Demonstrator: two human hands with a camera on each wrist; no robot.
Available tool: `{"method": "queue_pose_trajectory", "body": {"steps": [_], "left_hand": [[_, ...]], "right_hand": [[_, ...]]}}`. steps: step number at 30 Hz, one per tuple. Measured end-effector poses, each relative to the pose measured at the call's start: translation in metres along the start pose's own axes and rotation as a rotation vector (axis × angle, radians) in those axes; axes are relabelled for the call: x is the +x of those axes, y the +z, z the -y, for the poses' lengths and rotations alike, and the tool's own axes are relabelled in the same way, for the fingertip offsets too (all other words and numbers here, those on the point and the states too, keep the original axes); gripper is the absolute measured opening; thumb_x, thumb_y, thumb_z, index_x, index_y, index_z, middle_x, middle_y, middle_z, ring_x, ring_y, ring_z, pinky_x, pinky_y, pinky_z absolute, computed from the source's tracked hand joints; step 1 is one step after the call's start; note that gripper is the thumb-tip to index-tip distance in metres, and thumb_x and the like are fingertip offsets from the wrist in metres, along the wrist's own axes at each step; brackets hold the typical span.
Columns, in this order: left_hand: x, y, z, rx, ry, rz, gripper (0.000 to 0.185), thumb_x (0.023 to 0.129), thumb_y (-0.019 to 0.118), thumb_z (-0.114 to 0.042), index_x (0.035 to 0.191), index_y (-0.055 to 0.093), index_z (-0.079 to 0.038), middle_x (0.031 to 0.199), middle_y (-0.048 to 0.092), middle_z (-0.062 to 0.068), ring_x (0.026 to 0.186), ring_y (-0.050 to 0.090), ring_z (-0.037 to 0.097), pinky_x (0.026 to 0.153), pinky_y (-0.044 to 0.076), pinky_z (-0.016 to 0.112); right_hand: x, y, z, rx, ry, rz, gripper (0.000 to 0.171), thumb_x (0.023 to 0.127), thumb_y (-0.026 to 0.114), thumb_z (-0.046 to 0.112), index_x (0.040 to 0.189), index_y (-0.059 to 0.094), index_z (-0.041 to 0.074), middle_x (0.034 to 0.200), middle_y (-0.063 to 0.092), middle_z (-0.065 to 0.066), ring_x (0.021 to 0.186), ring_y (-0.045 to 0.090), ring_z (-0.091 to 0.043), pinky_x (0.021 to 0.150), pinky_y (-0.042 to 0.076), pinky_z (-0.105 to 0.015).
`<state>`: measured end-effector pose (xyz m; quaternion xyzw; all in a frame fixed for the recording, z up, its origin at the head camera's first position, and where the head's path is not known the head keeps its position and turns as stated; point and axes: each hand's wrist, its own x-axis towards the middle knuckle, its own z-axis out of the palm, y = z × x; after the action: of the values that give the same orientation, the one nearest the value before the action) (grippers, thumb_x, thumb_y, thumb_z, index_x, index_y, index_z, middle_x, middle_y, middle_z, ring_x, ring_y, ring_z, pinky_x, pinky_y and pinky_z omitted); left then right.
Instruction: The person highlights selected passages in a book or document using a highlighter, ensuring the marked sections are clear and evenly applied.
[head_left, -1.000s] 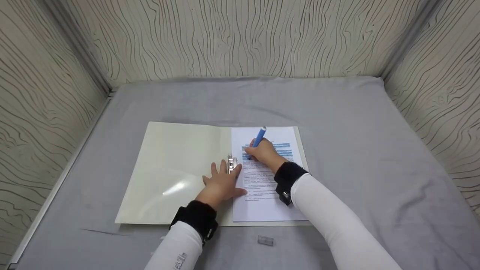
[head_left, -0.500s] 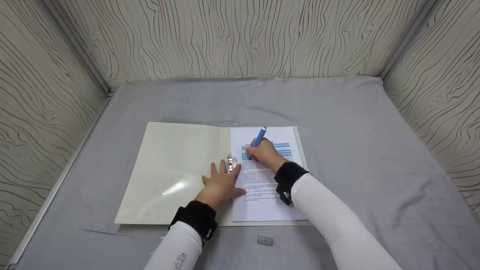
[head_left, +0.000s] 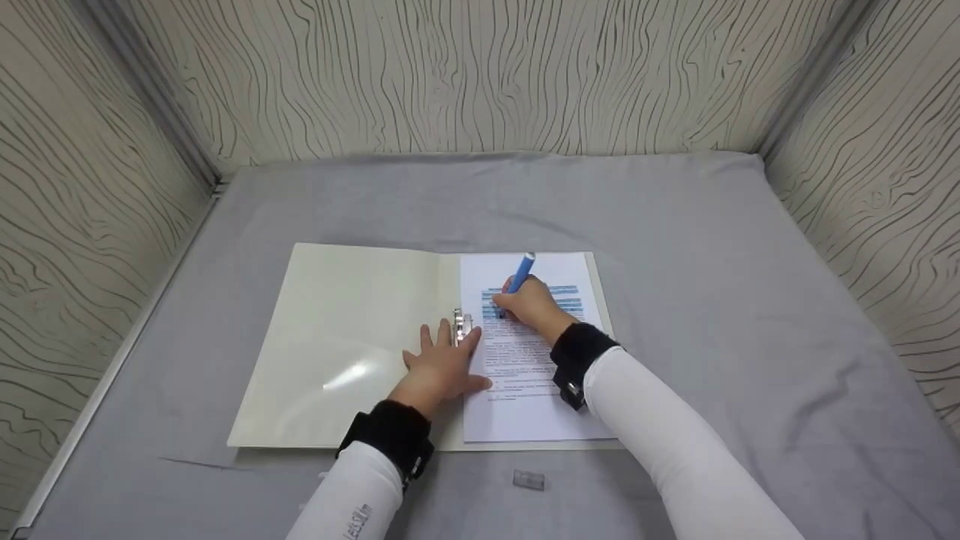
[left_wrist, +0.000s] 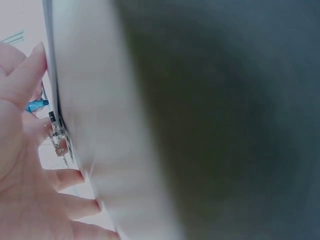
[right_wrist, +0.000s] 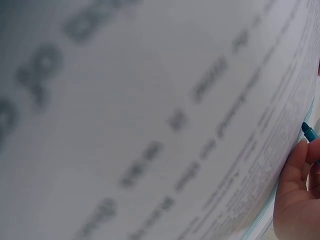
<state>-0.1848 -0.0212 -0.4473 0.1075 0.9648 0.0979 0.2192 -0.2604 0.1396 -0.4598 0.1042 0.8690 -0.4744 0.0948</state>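
In the head view a cream folder point(head_left: 345, 330) lies spread out flat, with a printed page point(head_left: 525, 424) on its right side. Several upper lines of the text carry blue highlighting point(head_left: 566, 303). My right hand point(head_left: 534, 304) pinches a blue highlighter point(head_left: 521, 271), its tip down at the left end of the highlighted lines. The tip point(right_wrist: 305, 127) shows dark teal in the right wrist view. My left hand point(head_left: 441, 369) rests with spread fingers across the folder's spine and the page's left edge, beside the metal clip point(head_left: 461, 324). That clip point(left_wrist: 57, 131) also shows past the fingers in the left wrist view.
A small clear grey cap point(head_left: 529, 480) lies on the grey cloth point(head_left: 675, 225) in front of the folder. Patterned panels point(head_left: 480, 75) with metal corner posts stand at the back and both sides.
The right hand and highlighter have shifted very slightly right along the text line. The left hand stays in place on the folder and page.
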Motion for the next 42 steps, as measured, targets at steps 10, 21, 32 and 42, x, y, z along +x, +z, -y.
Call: {"method": "queue_pose_trajectory", "body": {"steps": [10, 21, 32, 42], "left_hand": [[-0.001, -0.001, 0.0, -0.003, -0.001, 0.003, 0.083, 0.077, 0.066, -0.056, 0.147, 0.028, -0.032, 0.153, 0.011, 0.019, 0.137, 0.004, 0.047, 0.096, 0.02, 0.071], [-0.001, -0.001, 0.001, -0.002, 0.008, 0.001, 0.082, 0.078, 0.065, -0.056, 0.147, 0.028, -0.032, 0.153, 0.011, 0.019, 0.136, 0.005, 0.048, 0.096, 0.02, 0.071], [0.003, 0.003, 0.003, -0.014, 0.005, -0.006, 0.083, 0.077, 0.066, -0.056, 0.147, 0.028, -0.032, 0.154, 0.011, 0.018, 0.137, 0.004, 0.046, 0.096, 0.018, 0.071], [0.001, 0.001, 0.002, -0.017, 0.01, -0.005, 0.084, 0.077, 0.066, -0.056, 0.147, 0.028, -0.032, 0.154, 0.011, 0.018, 0.137, 0.003, 0.047, 0.096, 0.019, 0.071]], "right_hand": [[0.0, -0.003, -0.002, -0.008, 0.013, -0.003, 0.018, 0.083, 0.068, 0.017, 0.086, 0.054, 0.007, 0.064, 0.052, 0.0, 0.054, 0.049, -0.01, 0.051, 0.039, -0.021], [-0.002, -0.007, -0.005, -0.003, -0.002, -0.001, 0.017, 0.083, 0.067, 0.018, 0.085, 0.054, 0.007, 0.066, 0.052, 0.001, 0.056, 0.049, -0.01, 0.053, 0.04, -0.022], [-0.004, -0.011, -0.005, 0.004, -0.013, -0.009, 0.017, 0.083, 0.067, 0.017, 0.086, 0.053, 0.007, 0.065, 0.052, 0.001, 0.056, 0.05, -0.01, 0.054, 0.04, -0.022], [-0.003, -0.013, -0.008, 0.006, 0.003, 0.003, 0.018, 0.084, 0.067, 0.018, 0.085, 0.053, 0.007, 0.064, 0.051, 0.001, 0.056, 0.049, -0.011, 0.055, 0.039, -0.023]]}}
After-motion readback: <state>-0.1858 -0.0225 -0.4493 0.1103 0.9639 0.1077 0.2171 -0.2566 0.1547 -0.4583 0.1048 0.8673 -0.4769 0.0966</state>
